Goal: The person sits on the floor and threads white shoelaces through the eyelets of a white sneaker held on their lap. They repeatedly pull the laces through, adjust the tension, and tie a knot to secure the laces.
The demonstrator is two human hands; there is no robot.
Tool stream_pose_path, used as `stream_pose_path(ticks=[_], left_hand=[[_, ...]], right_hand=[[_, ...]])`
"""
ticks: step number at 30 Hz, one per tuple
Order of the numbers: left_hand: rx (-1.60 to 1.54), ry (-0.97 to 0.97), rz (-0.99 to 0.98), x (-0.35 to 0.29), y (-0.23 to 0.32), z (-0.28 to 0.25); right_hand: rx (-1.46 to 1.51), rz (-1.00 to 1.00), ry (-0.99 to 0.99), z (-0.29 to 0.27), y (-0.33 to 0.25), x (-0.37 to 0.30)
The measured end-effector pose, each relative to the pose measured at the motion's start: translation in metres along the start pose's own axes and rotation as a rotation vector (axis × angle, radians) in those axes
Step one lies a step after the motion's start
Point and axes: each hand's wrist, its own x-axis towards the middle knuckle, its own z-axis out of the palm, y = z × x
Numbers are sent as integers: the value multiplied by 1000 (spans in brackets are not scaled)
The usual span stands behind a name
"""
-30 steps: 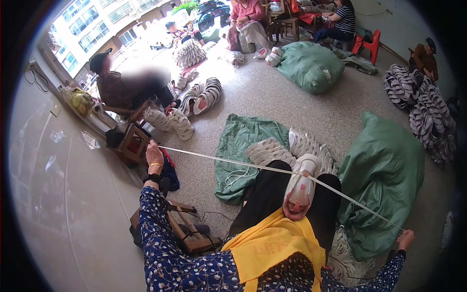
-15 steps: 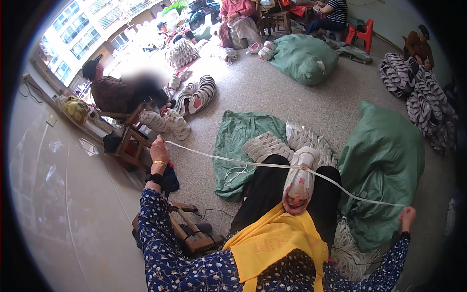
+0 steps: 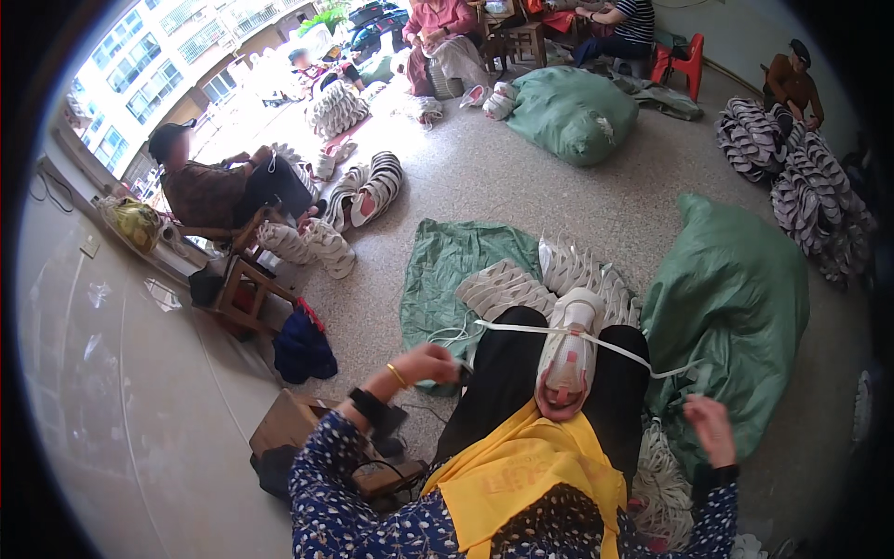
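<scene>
White shoe [image 3: 565, 357] — pink-trimmed, white lace [image 3: 521, 327] across it; left hand [image 3: 428, 365], right hand [image 3: 711, 429] — can't tell their grip.

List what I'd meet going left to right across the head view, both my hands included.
Crumpled yellowish plastic bag → dark blue cloth bundle → bare left hand → white shoe with pink trim → bare right hand → long stack of pale grey shoes.

At lower right, the right hand [image 3: 711, 430] and the nearby end of the white shoelace [image 3: 521, 328] were blurred, while the top edge cut off the heads above the pink shirt [image 3: 445, 17] and striped shirt [image 3: 635, 20].
</scene>
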Motion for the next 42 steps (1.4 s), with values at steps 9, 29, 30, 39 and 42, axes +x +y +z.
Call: stream_pose_path(ticks=[9,29,30,39,42], left_hand=[[79,52,606,34,72,117],[404,547,853,84,81,149],[390,562,838,79,82,147],[239,385,785,82,90,139],[53,299,777,90,88,140]], right_hand=[[-460,-92,-221,168,-15,15],[-1163,-919,-104,210,14,69],[-1102,-1019,-50,216,13,69],[-1027,-776,-15,228,-12,72],[-719,-731,22,235,-9,76]])
